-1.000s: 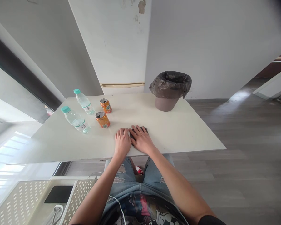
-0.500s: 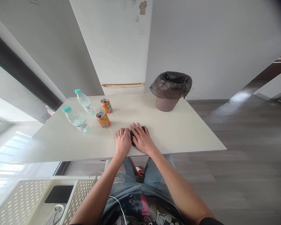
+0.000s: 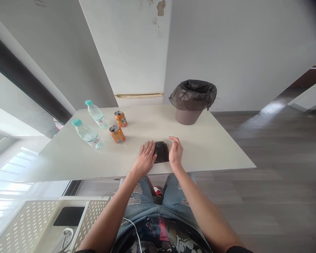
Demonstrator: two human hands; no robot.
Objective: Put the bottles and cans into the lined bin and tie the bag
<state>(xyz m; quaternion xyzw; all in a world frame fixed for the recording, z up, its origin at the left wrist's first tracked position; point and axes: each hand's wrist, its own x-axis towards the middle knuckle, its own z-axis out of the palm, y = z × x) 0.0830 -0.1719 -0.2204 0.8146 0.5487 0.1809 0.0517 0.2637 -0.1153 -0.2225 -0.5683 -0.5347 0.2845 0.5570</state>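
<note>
A folded black plastic bag lies flat on the white table near its front edge, between my hands. My left hand rests flat over the bag's left side, its fingers stretched out. On the other side, my right hand stands on its edge against or just beside the bag's right border. Its fingers are extended and slightly bent, with nothing seen in them.
Two orange drink cans and two clear bottles with green caps are on the left. A bin lined with a black bag stands at the back right. A perforated white basket is at lower left.
My right hand has moved off the bag's top to its right side. My left hand has moved right and flattened onto the bag's left side, and more of the bag shows.
</note>
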